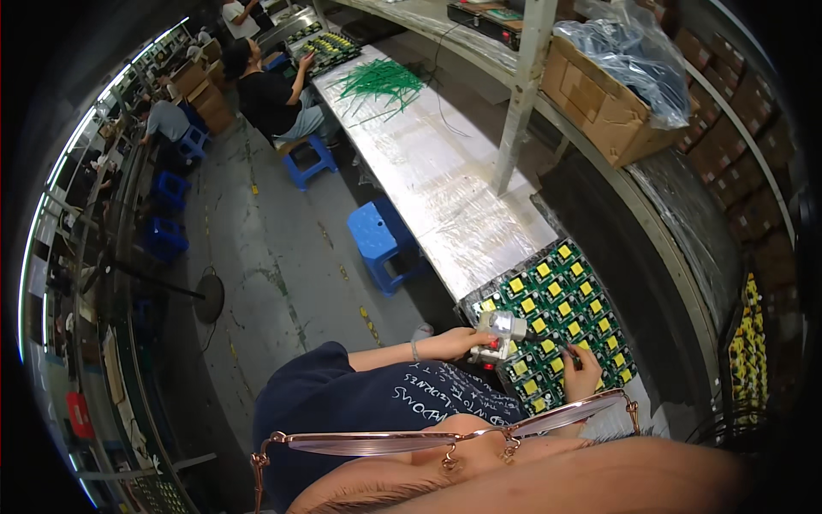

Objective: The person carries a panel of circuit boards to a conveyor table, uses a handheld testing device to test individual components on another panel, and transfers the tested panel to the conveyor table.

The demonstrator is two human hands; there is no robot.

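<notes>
My left hand (460, 343) is closed around a small handheld device (497, 332) with a clear and whitish body and red parts. Its blunt end points right, over a panel of green circuit boards (561, 313). Each board carries a yellow block-shaped component, and the boards sit in close rows on the bench end. Over the near right part of these boards, my right hand (584, 373) has its thumb and fingers drawn together in a pinch. Whatever lies between those fingertips is too small to make out.
A long white bench (445, 197) runs away from me, with green strips (377, 86) heaped farther along. Blue stools (377, 240) stand left of it. On the right, a shelf holds a cardboard box (591, 103) with plastic bags. A seated person (270, 98) works farther up.
</notes>
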